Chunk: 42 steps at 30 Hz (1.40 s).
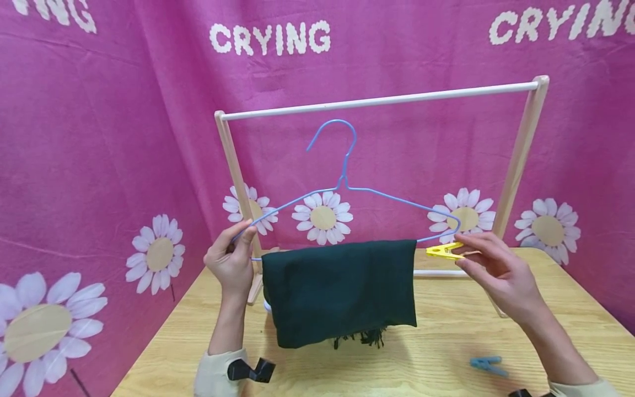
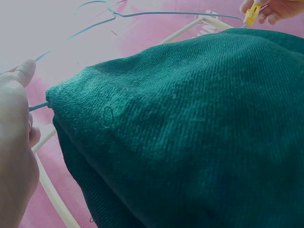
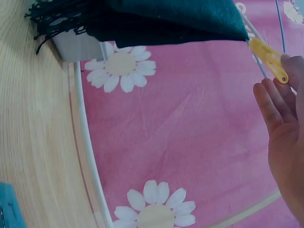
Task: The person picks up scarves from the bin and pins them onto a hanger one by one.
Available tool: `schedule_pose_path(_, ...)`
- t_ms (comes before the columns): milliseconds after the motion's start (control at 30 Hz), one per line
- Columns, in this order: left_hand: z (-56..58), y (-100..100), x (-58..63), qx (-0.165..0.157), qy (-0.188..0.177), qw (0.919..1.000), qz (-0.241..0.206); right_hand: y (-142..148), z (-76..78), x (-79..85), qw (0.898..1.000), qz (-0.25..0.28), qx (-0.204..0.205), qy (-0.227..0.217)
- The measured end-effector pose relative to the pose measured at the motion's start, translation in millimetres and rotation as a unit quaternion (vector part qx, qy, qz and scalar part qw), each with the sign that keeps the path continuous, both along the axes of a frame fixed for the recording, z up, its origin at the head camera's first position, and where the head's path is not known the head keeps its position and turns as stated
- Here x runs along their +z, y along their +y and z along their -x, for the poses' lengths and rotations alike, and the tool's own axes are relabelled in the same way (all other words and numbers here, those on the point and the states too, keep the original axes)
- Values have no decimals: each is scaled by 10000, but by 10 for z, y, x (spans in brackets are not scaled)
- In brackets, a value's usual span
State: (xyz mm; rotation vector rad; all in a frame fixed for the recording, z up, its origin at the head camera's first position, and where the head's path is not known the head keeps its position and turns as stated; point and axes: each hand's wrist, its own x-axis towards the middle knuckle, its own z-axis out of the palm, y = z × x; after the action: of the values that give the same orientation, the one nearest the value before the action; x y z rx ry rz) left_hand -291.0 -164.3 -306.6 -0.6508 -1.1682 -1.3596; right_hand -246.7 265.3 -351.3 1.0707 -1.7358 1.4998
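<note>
A blue wire hanger is held up over the table, its hook free below the rack's rail. Folded over its lower bar hangs a dark green scarf with black-looking fringe at the bottom. My left hand pinches the hanger's left corner between thumb and fingers. In my right hand, thumb and fingertips pinch a yellow clothespin by its handles, just right of the scarf's upper right edge. The right wrist view has the clothespin right at the scarf's corner, beside the hanger wire.
Behind the hanger stands a wooden rack with a white rail. A blue clothespin lies on the wooden table at front right. Something white shows partly behind the scarf. A pink flowered curtain surrounds the table.
</note>
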Motion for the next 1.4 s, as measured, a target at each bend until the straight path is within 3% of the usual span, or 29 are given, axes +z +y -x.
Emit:
schedule_pose_path(200, -5, 6, -16, 32, -6, 10000, 75, -91, -43, 46, 9995, 221, 8, 239)
schedule_pose_path(300, -8, 13, -11, 80, -7, 9999, 69, -169, -128, 138, 9982, 131, -395, 427)
schedule_pose_path(433, -13, 19, 4, 106, -52, 9999, 49, -279, -255, 293, 9862, -323, -1263, 1017)
schedule_pose_path(533, -17, 16, 15, 146, -111, 9998, 47, -343, -272, 373, 9746, -435, -1557, 1548)
schedule_pose_path(700, -13, 21, 6, 145, -122, 9998, 28, -399, -304, 441, 9636, -429, -1847, 1883)
schedule_pose_path(933, 5, 33, -28, -18, -69, 9999, 80, -392, -279, 440, 9568, -476, -1950, 2105)
schedule_pose_path(1067, 3, 45, -38, -83, -39, 9999, 101, -354, -223, 447, 9405, -994, -2407, 2183)
schedule_pose_path(1233, -27, 55, -26, -213, 51, 9998, 43, -366, -187, 531, 9223, -1843, -2605, 2181)
schedule_pose_path(1400, -58, 100, 5, -314, 228, 9992, 102, -436, -171, 643, 8934, -2672, -2831, 2245)
